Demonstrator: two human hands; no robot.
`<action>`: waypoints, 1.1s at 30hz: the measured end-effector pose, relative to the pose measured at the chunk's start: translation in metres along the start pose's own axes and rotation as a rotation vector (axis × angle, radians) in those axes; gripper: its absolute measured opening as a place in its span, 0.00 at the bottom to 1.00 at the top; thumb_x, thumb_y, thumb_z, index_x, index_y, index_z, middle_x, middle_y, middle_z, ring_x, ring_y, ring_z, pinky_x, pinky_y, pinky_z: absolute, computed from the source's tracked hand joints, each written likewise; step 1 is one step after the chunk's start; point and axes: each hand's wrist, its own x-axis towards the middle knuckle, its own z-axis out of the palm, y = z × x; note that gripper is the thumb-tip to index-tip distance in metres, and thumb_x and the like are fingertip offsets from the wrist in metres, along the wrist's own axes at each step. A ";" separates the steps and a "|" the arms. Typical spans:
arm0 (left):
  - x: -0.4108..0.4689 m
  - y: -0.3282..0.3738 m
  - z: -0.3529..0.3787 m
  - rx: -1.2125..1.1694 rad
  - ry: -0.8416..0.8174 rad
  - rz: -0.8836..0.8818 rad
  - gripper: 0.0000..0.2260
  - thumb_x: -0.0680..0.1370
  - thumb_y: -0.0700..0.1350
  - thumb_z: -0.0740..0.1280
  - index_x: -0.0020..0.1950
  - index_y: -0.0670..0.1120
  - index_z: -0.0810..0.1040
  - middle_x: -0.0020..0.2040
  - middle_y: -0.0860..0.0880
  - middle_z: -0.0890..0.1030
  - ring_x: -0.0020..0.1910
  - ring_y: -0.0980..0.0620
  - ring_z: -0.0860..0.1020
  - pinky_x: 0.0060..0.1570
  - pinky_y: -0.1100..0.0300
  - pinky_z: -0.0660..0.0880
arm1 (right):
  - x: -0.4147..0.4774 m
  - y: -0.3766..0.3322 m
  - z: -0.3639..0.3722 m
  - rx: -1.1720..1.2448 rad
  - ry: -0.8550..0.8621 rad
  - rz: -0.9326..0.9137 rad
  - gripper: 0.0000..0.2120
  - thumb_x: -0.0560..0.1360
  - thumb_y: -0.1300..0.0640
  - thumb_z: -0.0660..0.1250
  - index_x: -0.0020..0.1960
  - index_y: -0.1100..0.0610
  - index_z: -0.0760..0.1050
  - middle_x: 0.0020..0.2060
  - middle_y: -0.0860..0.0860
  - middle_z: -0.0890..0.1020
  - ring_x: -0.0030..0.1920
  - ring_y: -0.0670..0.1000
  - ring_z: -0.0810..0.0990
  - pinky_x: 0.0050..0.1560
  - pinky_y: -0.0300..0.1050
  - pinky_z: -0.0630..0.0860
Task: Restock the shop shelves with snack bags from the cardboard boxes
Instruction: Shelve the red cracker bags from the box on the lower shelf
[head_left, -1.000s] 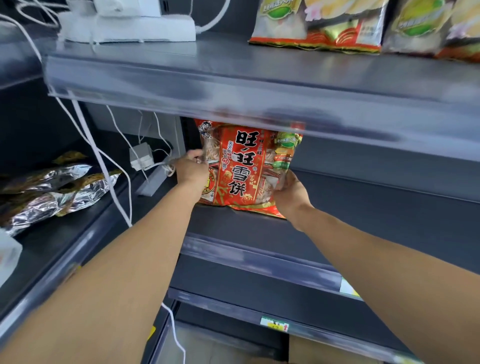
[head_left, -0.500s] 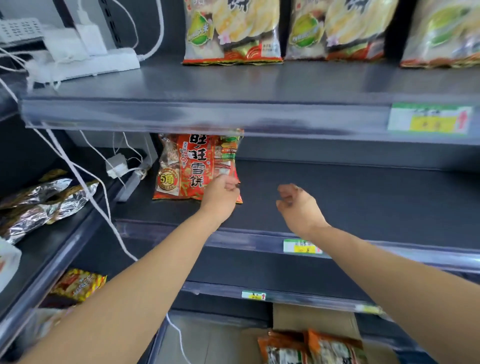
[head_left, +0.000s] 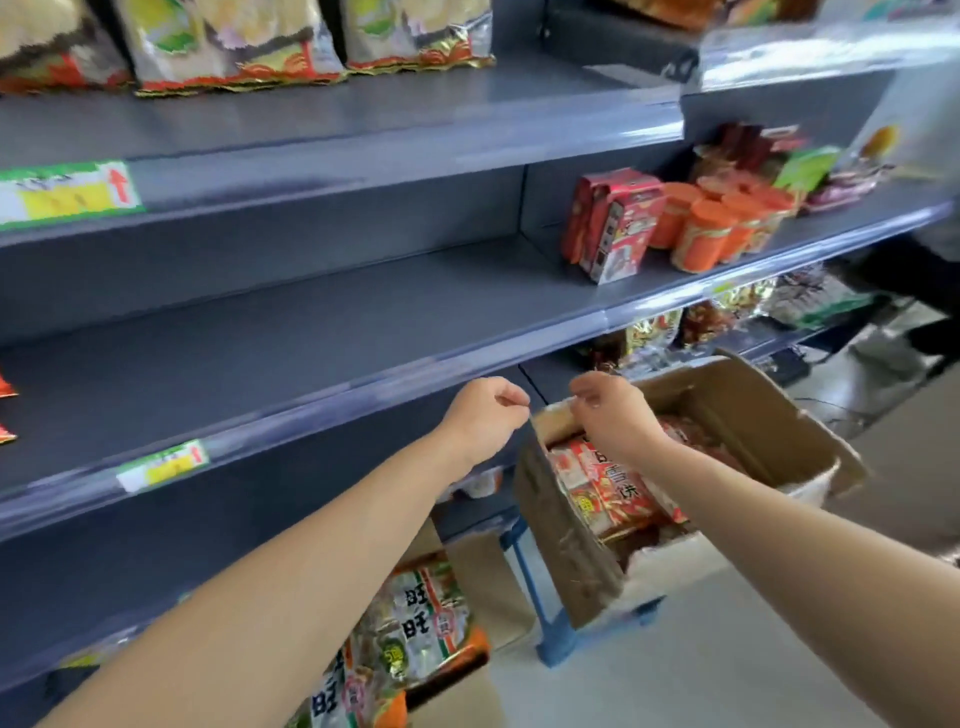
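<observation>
both hands are out in front with nothing in them. the left hand (head_left: 485, 410) is loosely curled by the edge of the long grey metal shelf (head_left: 291, 332). the right hand (head_left: 610, 415), grip narrow, is above the open brown cardboard box (head_left: 769, 415). red snack bags (head_left: 602, 488) lie inside that box.

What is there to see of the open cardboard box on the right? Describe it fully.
The cardboard box is brown and worn, its flaps open and bent outward, the near wall creased. It sits tilted on a blue frame by the shelves. Red snack bags fill it. The right hand hovers over them, empty; whether it touches the box is unclear.
</observation>
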 end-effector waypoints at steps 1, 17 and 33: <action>0.006 0.010 0.027 0.010 -0.029 -0.003 0.05 0.77 0.39 0.65 0.50 0.46 0.78 0.50 0.47 0.79 0.53 0.47 0.78 0.58 0.50 0.76 | 0.000 0.026 -0.020 -0.005 0.023 0.050 0.15 0.78 0.61 0.60 0.64 0.59 0.75 0.59 0.57 0.80 0.59 0.56 0.78 0.57 0.43 0.72; 0.107 0.032 0.227 -0.033 -0.219 -0.419 0.12 0.79 0.37 0.63 0.62 0.37 0.74 0.39 0.48 0.72 0.35 0.53 0.70 0.37 0.61 0.71 | 0.050 0.214 -0.101 -0.046 -0.022 0.423 0.05 0.76 0.64 0.62 0.47 0.62 0.77 0.40 0.54 0.76 0.33 0.50 0.73 0.30 0.38 0.68; 0.227 -0.022 0.292 -0.118 -0.223 -0.740 0.21 0.75 0.44 0.70 0.66 0.42 0.71 0.63 0.42 0.76 0.60 0.42 0.76 0.63 0.45 0.73 | 0.178 0.299 -0.066 -0.030 -0.256 0.698 0.16 0.77 0.59 0.63 0.63 0.66 0.74 0.51 0.57 0.78 0.51 0.55 0.76 0.53 0.47 0.73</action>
